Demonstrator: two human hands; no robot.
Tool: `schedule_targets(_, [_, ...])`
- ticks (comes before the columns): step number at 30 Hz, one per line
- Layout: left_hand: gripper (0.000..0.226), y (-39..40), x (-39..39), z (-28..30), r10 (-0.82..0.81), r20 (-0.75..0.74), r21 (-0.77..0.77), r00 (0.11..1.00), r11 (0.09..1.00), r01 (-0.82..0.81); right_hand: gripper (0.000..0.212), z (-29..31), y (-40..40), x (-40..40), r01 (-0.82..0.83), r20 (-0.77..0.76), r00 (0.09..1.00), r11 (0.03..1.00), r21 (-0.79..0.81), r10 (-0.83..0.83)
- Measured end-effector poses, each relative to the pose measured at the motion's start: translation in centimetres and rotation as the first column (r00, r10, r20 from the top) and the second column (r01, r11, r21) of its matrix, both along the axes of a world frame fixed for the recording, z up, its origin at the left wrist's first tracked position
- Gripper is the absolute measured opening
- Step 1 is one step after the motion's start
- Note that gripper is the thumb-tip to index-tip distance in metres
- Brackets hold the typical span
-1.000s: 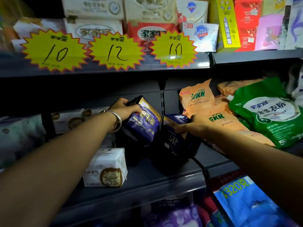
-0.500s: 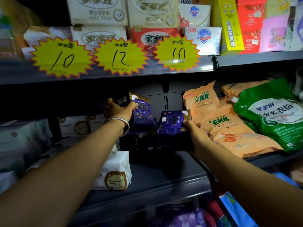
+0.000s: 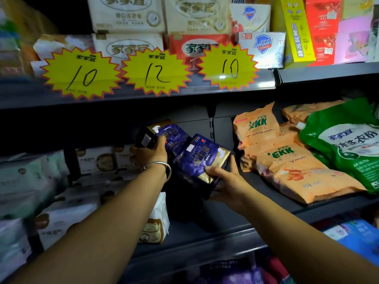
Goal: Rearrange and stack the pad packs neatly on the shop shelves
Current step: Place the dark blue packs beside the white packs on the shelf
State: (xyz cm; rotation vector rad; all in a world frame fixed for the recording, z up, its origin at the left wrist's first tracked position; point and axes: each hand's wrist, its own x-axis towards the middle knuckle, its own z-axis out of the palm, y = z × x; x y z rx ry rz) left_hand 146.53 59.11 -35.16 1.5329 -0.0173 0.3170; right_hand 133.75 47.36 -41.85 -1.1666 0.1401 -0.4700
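Note:
Two dark purple and gold pad packs are held up over the middle shelf [image 3: 215,228]. My left hand [image 3: 150,153], with a silver bangle on the wrist, grips the rear purple pack [image 3: 170,133] by its left end. My right hand [image 3: 224,181] holds the front purple pack [image 3: 200,158] from below, thumb curled over its lower edge; this pack is tilted and overlaps the rear one. A white pad pack with a cat picture [image 3: 156,224] stands on the shelf under my left forearm. More white packs [image 3: 96,159] sit at the back left.
Orange washing-powder bags [image 3: 291,162] and a green detergent bag [image 3: 348,140] lie on the shelf to the right. Yellow price stars [image 3: 155,71] hang on the upper shelf edge below soap boxes [image 3: 127,15]. Blue and purple packs [image 3: 356,234] fill the lower shelf.
Both hands have lifted their purple packs higher. The right-hand pack has turned to face me and now leans against the left-hand pack.

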Motion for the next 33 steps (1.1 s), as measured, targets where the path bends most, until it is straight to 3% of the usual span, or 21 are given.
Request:
schedule_targets(5, [0.087, -0.5, 0.7, -0.7, -0.001, 0.009, -0.009, 1.0, 1.0, 0.001, 0.06, -0.4, -0.5, 1.2, 0.009, -0.1, 0.995, 0.995, 0.1, 0.001])
schedule_targets(9, [0.093, -1.1, 1.4, -1.6, 0.006, -0.011, -0.011, 1.0, 1.0, -0.006, 0.03, -0.3, -1.0, 1.5, 0.021, -0.118, 0.993, 0.996, 0.087, -0.011])
schedule_targets(14, [0.082, -1.4, 1.4, -2.0, 0.008, -0.004, 0.004, 1.0, 1.0, -0.008, 0.058, -1.2, -2.5, 1.2, -0.024, -0.194, 0.981, 0.996, -0.086, 0.007])
schedule_targets(18, [0.1, -1.3, 2.1, -1.5, -0.021, 0.015, -0.128, 1.0, 0.992, 0.023, 0.075, -1.9, -3.3, 1.6, -0.008, -0.146, 0.989, 0.993, -0.118, -0.009])
schedule_targets(21, [0.102, -1.2, 3.1, -1.5, -0.023, 0.047, -0.237, 0.999, 0.971, 0.034, 0.072, -3.4, -4.0, 2.1, 0.036, -0.109, 0.993, 0.987, -0.155, -0.054])
schedule_targets(25, [0.097, -1.0, 3.3, -1.5, -0.054, 0.08, -0.234, 0.995, 0.97, 0.071, 0.063, -3.7, -5.1, 2.3, 0.047, -0.261, 0.94, 0.842, -0.538, -0.219])
schedule_targets(27, [0.1, -1.2, 3.8, -1.8, -0.067, 0.089, -0.266, 0.994, 0.96, 0.089, 0.061, -3.2, -5.2, 2.5, 0.035, -0.289, 0.924, 0.808, -0.588, -0.25])
schedule_targets(33, [0.097, -1.7, 4.8, -2.2, -0.083, 0.11, -0.276, 0.99, 0.955, 0.111, 0.107, -2.9, -4.2, 2.9, 0.066, -0.246, 0.935, 0.809, -0.584, -0.255])
